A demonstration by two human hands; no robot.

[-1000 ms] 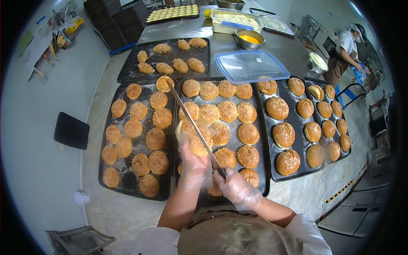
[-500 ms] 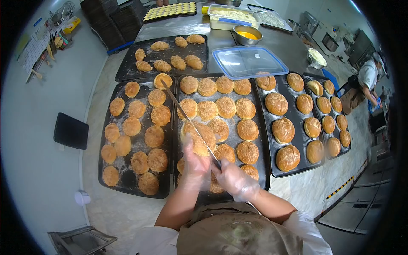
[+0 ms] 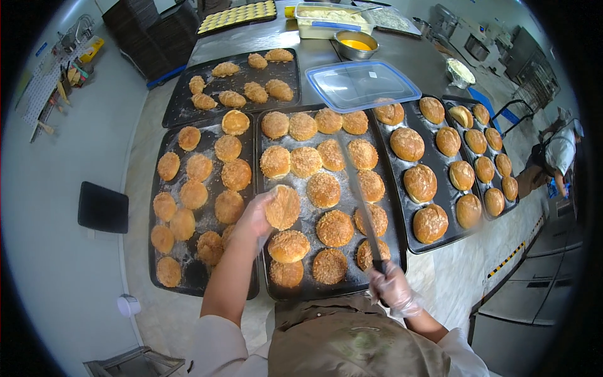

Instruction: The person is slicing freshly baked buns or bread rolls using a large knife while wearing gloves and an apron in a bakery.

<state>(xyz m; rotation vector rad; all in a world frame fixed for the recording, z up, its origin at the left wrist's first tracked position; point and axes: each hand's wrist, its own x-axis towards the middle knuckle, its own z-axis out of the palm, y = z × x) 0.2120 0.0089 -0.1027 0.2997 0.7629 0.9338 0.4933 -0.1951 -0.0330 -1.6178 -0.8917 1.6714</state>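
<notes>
My left hand [image 3: 254,220], in a clear plastic glove, grips a crumb-topped bun [image 3: 282,208] by its left side, above the middle tray. Off to the right, my gloved right hand [image 3: 394,288] is closed round the dark handle of a long bread knife [image 3: 359,191]. Its blade points away from me over the tray's right column of buns, apart from the held bun. The middle black baking tray [image 3: 348,267] bears rows of crumb-topped buns. Just below my left hand lies another bun [image 3: 289,246], which overlaps the one nearer me.
More buns lie on a left tray [image 3: 248,286] and on two right trays [image 3: 402,207]. Behind are a tray of crumbed rolls [image 3: 182,113], a clear lid [image 3: 364,85], a steel bowl [image 3: 357,45] of yellow liquid and a cream-filled tub [image 3: 333,28]. A person [image 3: 559,154] bends at far right.
The knife has come away from the held bun, and my right hand has swung right with it. My left hand has moved left with the bun. The view has shifted a little.
</notes>
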